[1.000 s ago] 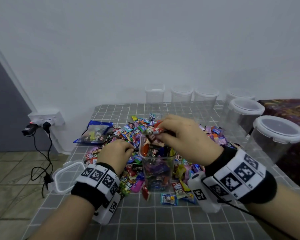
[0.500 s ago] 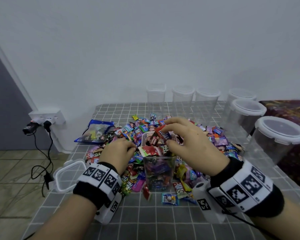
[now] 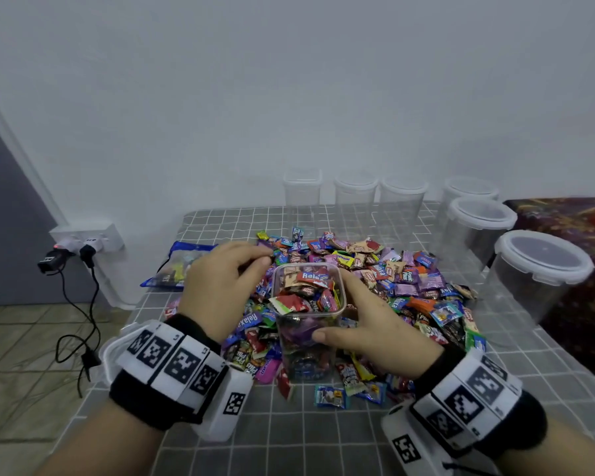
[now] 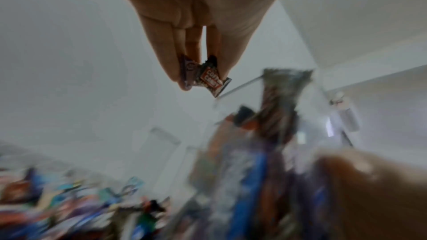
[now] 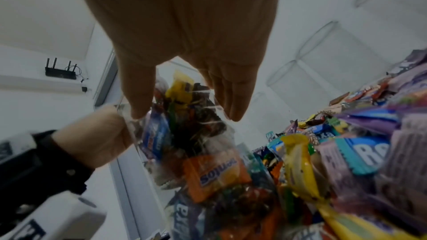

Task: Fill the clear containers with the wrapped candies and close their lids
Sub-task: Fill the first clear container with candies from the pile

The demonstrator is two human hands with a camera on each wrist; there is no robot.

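A clear square container (image 3: pixel 303 352) stands in the middle of the table, filled to its rim with wrapped candies and with no lid on. My right hand (image 3: pixel 337 310) grips its right side, thumb across the front wall and fingers along the far side; the right wrist view shows the thumb and fingers (image 5: pixel 231 101) on either side of the container (image 5: pixel 184 130). My left hand (image 3: pixel 267 259) hovers just left of the rim and pinches a couple of wrapped candies (image 4: pixel 208 78), one marked coffee candy. A large candy pile (image 3: pixel 409 280) lies around and behind the container.
Several closed, empty clear containers (image 3: pixel 356 197) line the back edge and the right side (image 3: pixel 543 269) of the table. A loose lid (image 3: pixel 109 352) lies near the left edge, partly behind my wrist. A blue candy bag (image 3: pixel 176 269) lies at back left. A socket with cables (image 3: pixel 86 242) is on the wall.
My right hand let its candies go into the container and came down to grip its right side. My left hand rose from the pile, pinching candies, toward the rim.
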